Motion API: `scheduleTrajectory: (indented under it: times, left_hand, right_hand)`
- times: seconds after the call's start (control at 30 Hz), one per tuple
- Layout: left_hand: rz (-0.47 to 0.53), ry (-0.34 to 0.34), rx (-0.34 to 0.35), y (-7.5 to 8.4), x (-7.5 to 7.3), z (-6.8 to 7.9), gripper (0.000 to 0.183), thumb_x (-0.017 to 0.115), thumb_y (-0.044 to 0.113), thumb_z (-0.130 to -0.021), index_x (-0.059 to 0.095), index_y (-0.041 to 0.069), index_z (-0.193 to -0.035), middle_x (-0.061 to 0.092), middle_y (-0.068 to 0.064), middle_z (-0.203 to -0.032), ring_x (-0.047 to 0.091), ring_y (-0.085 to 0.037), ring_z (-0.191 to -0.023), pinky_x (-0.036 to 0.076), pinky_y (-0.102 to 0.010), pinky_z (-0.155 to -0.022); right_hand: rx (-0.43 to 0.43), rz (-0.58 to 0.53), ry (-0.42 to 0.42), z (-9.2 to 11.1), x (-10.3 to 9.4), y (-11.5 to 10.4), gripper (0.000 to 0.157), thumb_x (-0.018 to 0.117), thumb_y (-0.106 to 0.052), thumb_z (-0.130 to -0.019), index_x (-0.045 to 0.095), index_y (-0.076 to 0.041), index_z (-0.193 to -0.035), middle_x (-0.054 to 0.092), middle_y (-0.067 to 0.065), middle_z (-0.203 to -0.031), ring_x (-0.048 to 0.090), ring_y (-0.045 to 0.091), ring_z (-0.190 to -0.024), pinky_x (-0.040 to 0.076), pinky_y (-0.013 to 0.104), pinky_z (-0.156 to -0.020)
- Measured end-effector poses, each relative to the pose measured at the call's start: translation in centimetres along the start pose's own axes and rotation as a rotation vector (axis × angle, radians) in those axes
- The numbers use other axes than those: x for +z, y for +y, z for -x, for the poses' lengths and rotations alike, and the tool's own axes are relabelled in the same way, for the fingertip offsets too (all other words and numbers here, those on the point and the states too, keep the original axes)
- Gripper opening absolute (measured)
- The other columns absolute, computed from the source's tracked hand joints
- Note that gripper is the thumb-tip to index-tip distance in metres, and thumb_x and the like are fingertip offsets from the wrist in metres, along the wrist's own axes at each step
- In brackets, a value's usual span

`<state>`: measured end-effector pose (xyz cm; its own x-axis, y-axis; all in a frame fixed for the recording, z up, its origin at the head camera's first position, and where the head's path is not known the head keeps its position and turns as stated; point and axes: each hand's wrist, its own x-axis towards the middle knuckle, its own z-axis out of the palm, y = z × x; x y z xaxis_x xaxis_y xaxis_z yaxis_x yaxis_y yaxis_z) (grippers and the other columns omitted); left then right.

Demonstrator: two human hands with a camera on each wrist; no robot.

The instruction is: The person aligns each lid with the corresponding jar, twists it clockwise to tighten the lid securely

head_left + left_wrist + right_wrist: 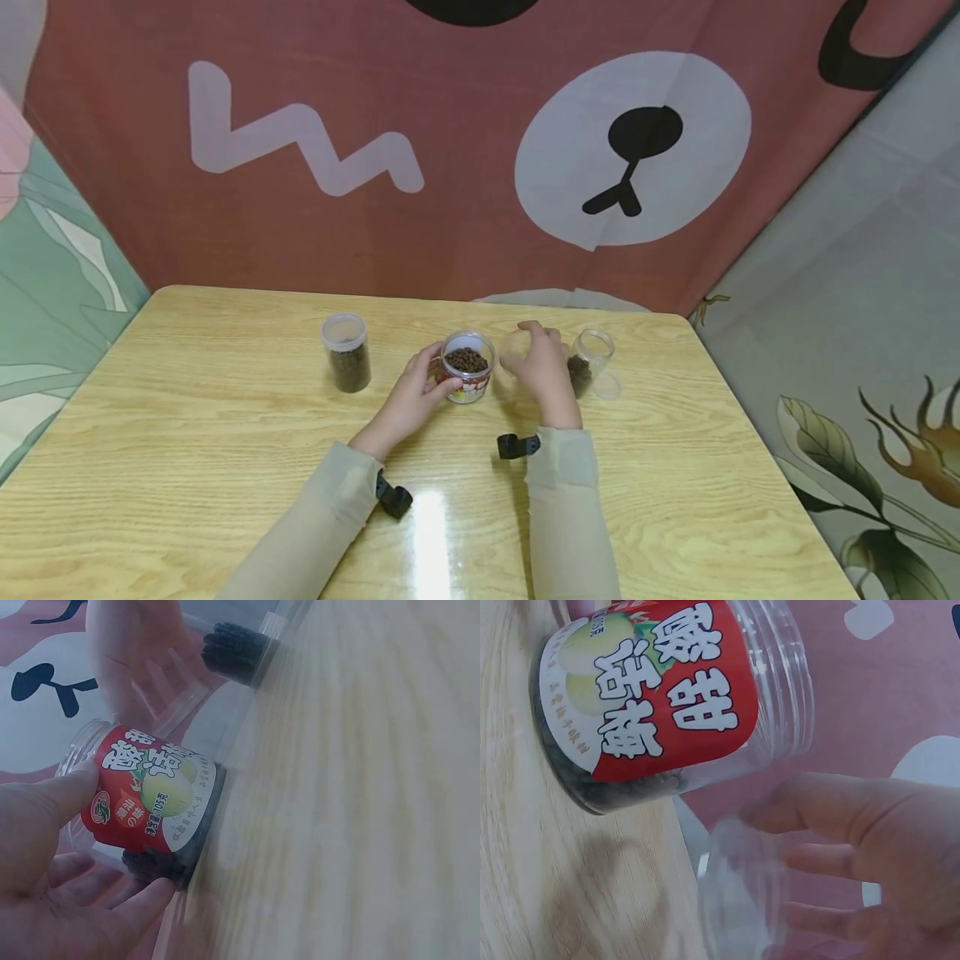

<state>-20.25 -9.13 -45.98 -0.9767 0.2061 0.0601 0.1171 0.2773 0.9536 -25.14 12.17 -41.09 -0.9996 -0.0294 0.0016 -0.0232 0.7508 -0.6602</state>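
A clear plastic jar [467,392] with a red label stands uncapped at the middle of the table, brown pellets visible inside. My left hand [408,398] grips its left side, thumb across the front; in the left wrist view the label [154,787] shows green fruit. Just right of the jar, my right hand [546,367] holds a clear round lid [514,343] by its edge, apart from the jar. The right wrist view shows this lid [742,892] tilted on edge and blurred, between thumb and fingers.
Right of my right hand is a smaller clear uncapped jar [592,354] with dark contents, partly hidden by that hand. A clear lid [608,385] lies beside it. At the left stands a lidded jar [349,367] of dark bits. A printed cloth [450,233] hangs behind the table.
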Motion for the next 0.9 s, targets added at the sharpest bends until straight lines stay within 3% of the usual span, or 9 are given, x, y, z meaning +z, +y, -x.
scheduleTrajectory:
  times: [0.23, 0.43, 0.63, 0.9]
  left_hand:
    - [0.008, -0.002, 0.005, -0.1, 0.0, -0.1, 0.07, 0.063, 0.021, -0.103, 0.025, 0.002, -0.158, 0.029, -0.024, -0.157, 0.037, -0.038, -0.144, 0.043, -0.049, -0.111]
    - [-0.007, 0.004, 0.019, -0.2, 0.0, -0.1, 0.07, 0.064, 0.02, -0.102, 0.025, 0.0, -0.157, 0.032, -0.026, -0.154, 0.039, -0.038, -0.142, 0.045, -0.047, -0.11]
    - [0.002, 0.009, 0.013, -0.3, 0.0, -0.3, 0.07, 0.064, 0.019, -0.102, 0.027, 0.001, -0.157, 0.033, -0.025, -0.153, 0.041, -0.038, -0.141, 0.045, -0.047, -0.11]
    - [0.033, -0.001, 0.006, -0.2, -0.1, -0.2, 0.069, 0.064, 0.018, -0.102, 0.026, 0.002, -0.158, 0.03, -0.024, -0.155, 0.038, -0.038, -0.144, 0.043, -0.048, -0.111]
  right_hand:
    - [-0.015, -0.1, 0.134, -0.1, -0.1, -0.2, 0.068, 0.076, -0.024, -0.088, 0.047, -0.008, -0.148, 0.037, 0.029, -0.148, 0.038, 0.049, -0.132, 0.04, 0.064, -0.106]
    - [-0.094, -0.206, 0.23, -0.1, 0.0, -0.9, 0.07, 0.077, -0.027, -0.088, 0.047, -0.013, -0.15, 0.038, 0.022, -0.148, 0.04, 0.042, -0.135, 0.038, 0.062, -0.109]
    - [-0.163, -0.267, 0.269, 0.0, 0.5, -1.6, 0.068, 0.079, -0.026, -0.087, 0.051, -0.012, -0.147, 0.04, 0.021, -0.145, 0.044, 0.038, -0.129, 0.043, 0.059, -0.106]
    - [-0.176, -0.481, 0.313, 0.0, 0.7, -1.7, 0.062, 0.077, -0.025, -0.087, 0.05, -0.006, -0.139, 0.043, 0.019, -0.137, 0.047, 0.045, -0.118, 0.049, 0.054, -0.096]
